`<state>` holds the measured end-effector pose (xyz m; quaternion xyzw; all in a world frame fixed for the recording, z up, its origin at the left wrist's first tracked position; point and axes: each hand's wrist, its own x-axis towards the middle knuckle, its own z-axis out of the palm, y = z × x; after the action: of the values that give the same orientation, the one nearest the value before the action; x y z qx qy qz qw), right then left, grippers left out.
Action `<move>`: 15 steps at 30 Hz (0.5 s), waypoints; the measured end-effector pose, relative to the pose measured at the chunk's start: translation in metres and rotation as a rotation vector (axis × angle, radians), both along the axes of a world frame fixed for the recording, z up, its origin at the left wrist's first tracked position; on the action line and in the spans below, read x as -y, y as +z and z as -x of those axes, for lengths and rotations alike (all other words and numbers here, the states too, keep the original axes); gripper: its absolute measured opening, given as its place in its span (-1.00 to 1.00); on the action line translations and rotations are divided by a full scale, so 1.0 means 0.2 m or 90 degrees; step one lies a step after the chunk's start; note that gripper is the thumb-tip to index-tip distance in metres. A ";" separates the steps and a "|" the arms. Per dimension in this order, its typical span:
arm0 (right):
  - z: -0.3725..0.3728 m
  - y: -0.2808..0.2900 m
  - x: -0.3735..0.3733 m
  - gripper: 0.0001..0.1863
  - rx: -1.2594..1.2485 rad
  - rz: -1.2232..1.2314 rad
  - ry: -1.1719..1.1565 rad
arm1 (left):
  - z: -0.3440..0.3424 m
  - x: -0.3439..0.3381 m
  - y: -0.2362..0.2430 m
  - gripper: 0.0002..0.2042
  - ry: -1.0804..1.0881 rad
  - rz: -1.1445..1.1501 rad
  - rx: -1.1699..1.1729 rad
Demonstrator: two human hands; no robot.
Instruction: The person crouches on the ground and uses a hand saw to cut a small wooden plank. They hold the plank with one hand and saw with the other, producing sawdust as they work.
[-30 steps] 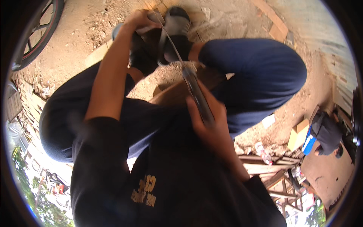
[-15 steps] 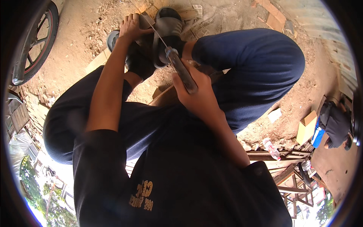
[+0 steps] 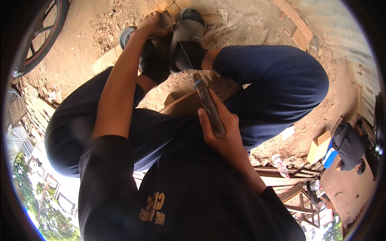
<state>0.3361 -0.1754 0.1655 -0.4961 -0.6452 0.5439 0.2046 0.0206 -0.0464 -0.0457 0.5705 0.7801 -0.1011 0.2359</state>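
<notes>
My right hand [image 3: 225, 127] is wrapped round the dark handle of a handsaw [image 3: 210, 109], thumb along one side. Its thin blade, seen nearly edge-on, runs up and left to a piece of wood [image 3: 167, 19] by my feet. My left hand [image 3: 150, 25] is closed on that wood, holding it beside my sandal [image 3: 188, 30]; the fingertips are partly hidden. Whether the blade sits inside a cut cannot be made out. Another wooden board [image 3: 183, 105] lies between my bent legs, below the saw.
A motorbike wheel [image 3: 50, 36] stands at the far left. Bricks [image 3: 300, 38] lie along a corrugated metal sheet [image 3: 341, 36]. To the right are a cardboard box [image 3: 319, 147], a plastic bottle [image 3: 280, 165] and another person [image 3: 350, 146] in dark clothing.
My right hand has drawn the saw handle back toward my body and slightly right. My left hand still holds the wood; the whole view has shifted a little.
</notes>
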 end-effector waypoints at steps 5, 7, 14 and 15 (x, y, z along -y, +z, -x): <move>0.13 -0.09 -0.17 -0.58 0.059 0.034 0.078 | 0.06 -0.06 -0.27 -0.13 -0.032 -0.005 -0.005; 0.09 -0.13 -0.19 -0.57 0.076 0.003 0.059 | -0.06 -0.07 -0.18 -0.17 -0.016 0.011 0.003; 0.13 -0.12 -0.15 -0.55 0.029 0.004 0.062 | -0.02 0.00 -0.08 -0.24 -0.004 -0.022 -0.005; 0.20 -0.16 -0.25 -0.52 0.055 0.054 0.071 | -0.04 -0.02 -0.08 -0.23 -0.010 0.003 -0.001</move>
<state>0.2965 -0.1254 0.1343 -0.4908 -0.6564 0.5593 0.1246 0.0283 -0.0427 -0.0626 0.5758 0.7756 -0.1053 0.2360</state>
